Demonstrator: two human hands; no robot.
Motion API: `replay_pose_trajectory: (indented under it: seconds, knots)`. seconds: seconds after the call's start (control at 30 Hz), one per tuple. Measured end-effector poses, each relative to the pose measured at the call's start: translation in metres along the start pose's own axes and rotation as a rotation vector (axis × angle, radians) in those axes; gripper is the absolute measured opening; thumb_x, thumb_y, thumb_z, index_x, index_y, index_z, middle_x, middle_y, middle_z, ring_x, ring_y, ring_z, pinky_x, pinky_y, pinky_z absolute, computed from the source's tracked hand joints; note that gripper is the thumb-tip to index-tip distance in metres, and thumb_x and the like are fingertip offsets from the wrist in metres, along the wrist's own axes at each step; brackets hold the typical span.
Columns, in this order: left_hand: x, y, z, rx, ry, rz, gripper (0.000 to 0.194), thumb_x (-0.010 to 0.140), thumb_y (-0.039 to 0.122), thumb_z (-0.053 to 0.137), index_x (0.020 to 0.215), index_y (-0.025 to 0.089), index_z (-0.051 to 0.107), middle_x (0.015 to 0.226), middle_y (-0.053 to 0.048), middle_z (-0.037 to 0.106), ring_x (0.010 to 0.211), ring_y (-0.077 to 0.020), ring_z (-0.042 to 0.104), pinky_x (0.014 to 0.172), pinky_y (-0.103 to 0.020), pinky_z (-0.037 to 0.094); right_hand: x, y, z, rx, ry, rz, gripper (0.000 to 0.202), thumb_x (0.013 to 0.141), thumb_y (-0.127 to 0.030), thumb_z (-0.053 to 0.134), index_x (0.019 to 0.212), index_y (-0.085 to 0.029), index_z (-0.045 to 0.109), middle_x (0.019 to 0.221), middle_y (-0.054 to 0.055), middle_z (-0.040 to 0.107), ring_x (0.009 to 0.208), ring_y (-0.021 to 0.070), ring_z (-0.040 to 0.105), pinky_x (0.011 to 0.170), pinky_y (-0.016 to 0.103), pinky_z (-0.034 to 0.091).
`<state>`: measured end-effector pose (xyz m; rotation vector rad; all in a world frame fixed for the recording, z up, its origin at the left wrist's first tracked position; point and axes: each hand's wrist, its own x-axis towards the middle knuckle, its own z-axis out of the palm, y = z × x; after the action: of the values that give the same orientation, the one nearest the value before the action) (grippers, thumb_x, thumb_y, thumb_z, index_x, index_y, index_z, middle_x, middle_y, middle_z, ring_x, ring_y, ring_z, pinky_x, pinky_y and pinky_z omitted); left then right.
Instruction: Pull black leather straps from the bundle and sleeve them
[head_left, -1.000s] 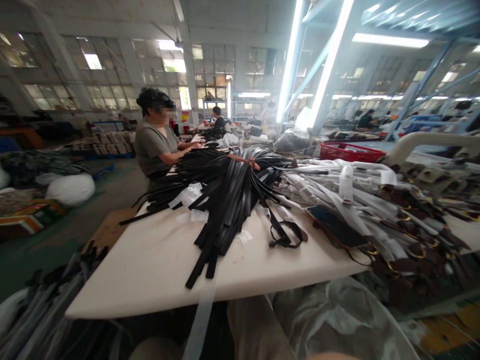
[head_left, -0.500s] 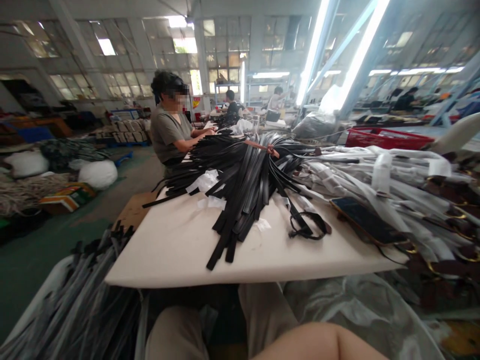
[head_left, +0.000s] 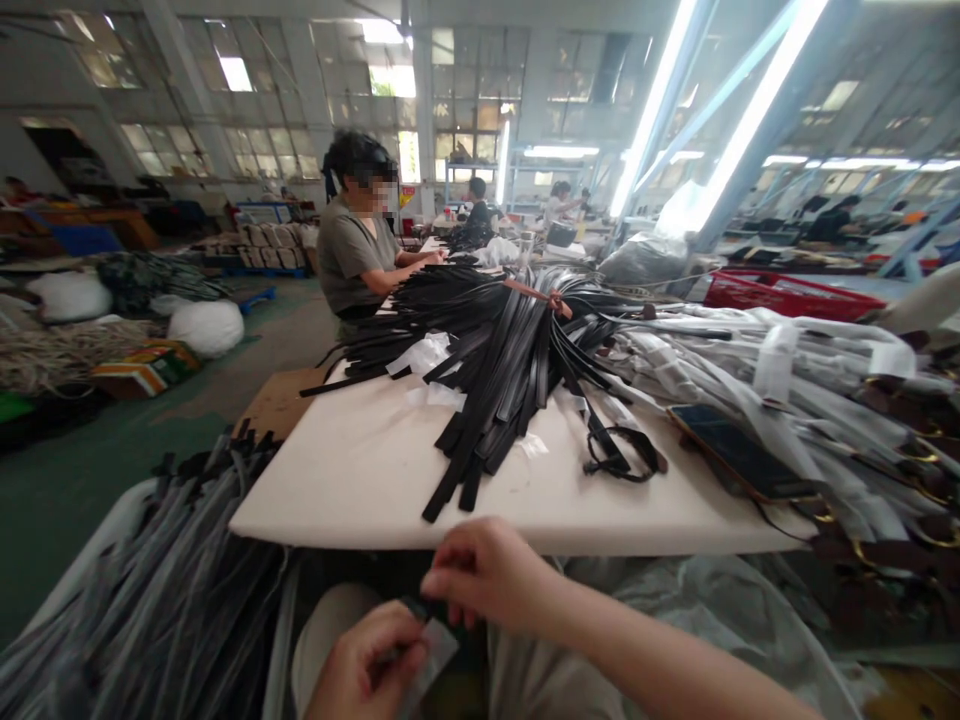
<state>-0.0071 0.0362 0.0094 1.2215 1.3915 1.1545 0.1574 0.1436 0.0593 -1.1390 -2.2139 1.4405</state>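
Low in front of the table edge, my left hand (head_left: 367,655) is closed on a strap in whitish see-through wrap (head_left: 441,645), whose dark end shows above the fingers. Just above and to the right, my right hand (head_left: 491,575) has its fingers curled together near that dark end. Whether anything is between its fingertips, I cannot make out. On the white padded table (head_left: 330,490) in front of both hands lies a large bundle of black straps (head_left: 502,390), tied with a reddish-brown band (head_left: 536,293).
Wrapped straps (head_left: 172,580) fill a holder at lower left. A smartphone (head_left: 739,452), a looped black strap (head_left: 626,453) and white-wrapped straps (head_left: 705,380) with brown ends lie on the right. Behind them is a red basket (head_left: 787,293). A co-worker (head_left: 356,250) stands across at left.
Both my hands have come into view below the table edge, the left with a wrapped strap. Earlier only a bare forearm showed at the bottom. The view has shifted slightly left.
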Motion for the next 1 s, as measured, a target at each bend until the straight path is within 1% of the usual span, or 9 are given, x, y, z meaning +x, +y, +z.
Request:
replay_pose_trajectory:
  seconds: [0.07, 0.13, 0.27, 0.37, 0.53, 0.7, 0.87, 0.93, 1.0]
  knots:
    - [0.002, -0.002, -0.003, 0.034, 0.069, 0.035, 0.038, 0.077, 0.053, 0.069, 0.061, 0.018, 0.069, 0.065, 0.0, 0.054, 0.066, -0.0148, 0.051, 0.062, -0.023, 0.04, 0.015, -0.003, -0.02, -0.217, 0.293, 0.044, 0.034, 0.095, -0.04, 0.057, 0.073, -0.017, 0.069, 0.063, 0.004, 0.071, 0.057, 0.0157, 0.067, 0.056, 0.022, 0.048]
    - [-0.001, -0.002, -0.007, 0.006, 0.138, -0.009, 0.035, 0.075, 0.046, 0.073, 0.059, 0.018, 0.062, 0.063, 0.004, 0.046, 0.062, -0.0124, 0.043, 0.058, -0.021, 0.036, 0.036, -0.002, -0.036, -0.335, 0.435, 0.11, 0.046, 0.096, -0.046, 0.052, 0.063, -0.016, 0.066, 0.062, 0.01, 0.071, 0.066, 0.0212, 0.069, 0.063, 0.027, 0.047]
    - [-0.007, 0.001, -0.004, -0.101, 0.295, -0.045, 0.036, 0.072, 0.039, 0.075, 0.056, 0.018, 0.05, 0.061, 0.007, 0.037, 0.059, -0.0103, 0.033, 0.055, -0.021, 0.03, 0.07, 0.005, -0.046, -0.467, 0.507, 0.225, 0.052, 0.088, -0.058, 0.058, 0.057, -0.017, 0.065, 0.055, 0.015, 0.067, 0.07, 0.0294, 0.069, 0.062, 0.032, 0.046]
    - [-0.011, 0.004, -0.002, -0.113, 0.341, -0.012, 0.034, 0.069, 0.034, 0.075, 0.055, 0.018, 0.049, 0.06, 0.007, 0.038, 0.059, -0.0106, 0.035, 0.056, -0.021, 0.031, 0.077, 0.01, -0.042, -0.476, 0.527, 0.25, 0.042, 0.084, -0.05, 0.064, 0.058, -0.016, 0.066, 0.057, 0.015, 0.068, 0.072, 0.0307, 0.069, 0.06, 0.033, 0.044]
    - [-0.022, 0.01, -0.008, -0.042, 0.284, -0.021, 0.028, 0.075, 0.03, 0.071, 0.057, 0.018, 0.053, 0.062, 0.006, 0.041, 0.061, -0.0117, 0.038, 0.058, -0.022, 0.032, 0.065, 0.018, -0.043, -0.318, 0.52, 0.235, 0.038, 0.086, -0.031, 0.056, 0.05, -0.019, 0.058, 0.045, 0.006, 0.062, 0.045, 0.0168, 0.059, 0.046, 0.026, 0.036]
    - [-0.031, 0.013, -0.009, -0.071, 0.305, -0.017, 0.027, 0.071, 0.029, 0.076, 0.055, 0.017, 0.058, 0.062, 0.006, 0.042, 0.061, -0.0115, 0.04, 0.059, -0.022, 0.033, 0.036, 0.028, -0.056, -0.098, 0.445, 0.181, 0.047, 0.085, -0.037, 0.058, 0.042, -0.022, 0.046, 0.031, -0.001, 0.047, 0.03, 0.0106, 0.043, 0.036, 0.024, 0.029]
    - [-0.029, 0.011, 0.0, -0.132, 0.352, 0.04, 0.025, 0.066, 0.021, 0.076, 0.051, 0.017, 0.056, 0.058, 0.006, 0.042, 0.058, -0.0107, 0.04, 0.056, -0.021, 0.031, -0.002, 0.01, -0.044, 0.242, 0.215, -0.01, 0.053, 0.075, -0.07, 0.059, 0.072, -0.017, 0.066, 0.054, 0.002, 0.067, 0.042, 0.014, 0.059, 0.041, 0.024, 0.046]
    - [-0.028, 0.011, 0.003, -0.145, 0.343, 0.039, 0.026, 0.066, 0.02, 0.075, 0.05, 0.017, 0.055, 0.058, 0.006, 0.042, 0.057, -0.0105, 0.039, 0.055, -0.02, 0.031, -0.013, -0.003, -0.031, 0.407, 0.115, -0.111, 0.051, 0.071, -0.067, 0.068, 0.074, -0.016, 0.069, 0.058, 0.004, 0.068, 0.046, 0.0152, 0.063, 0.045, 0.025, 0.052]
    - [-0.027, 0.012, 0.005, -0.158, 0.342, 0.036, 0.025, 0.065, 0.02, 0.075, 0.05, 0.017, 0.056, 0.058, 0.006, 0.041, 0.057, -0.0103, 0.039, 0.055, -0.02, 0.031, -0.02, -0.013, -0.02, 0.542, 0.069, -0.201, 0.04, 0.072, -0.056, 0.077, 0.071, -0.016, 0.07, 0.057, 0.003, 0.068, 0.049, 0.0157, 0.065, 0.048, 0.025, 0.054]
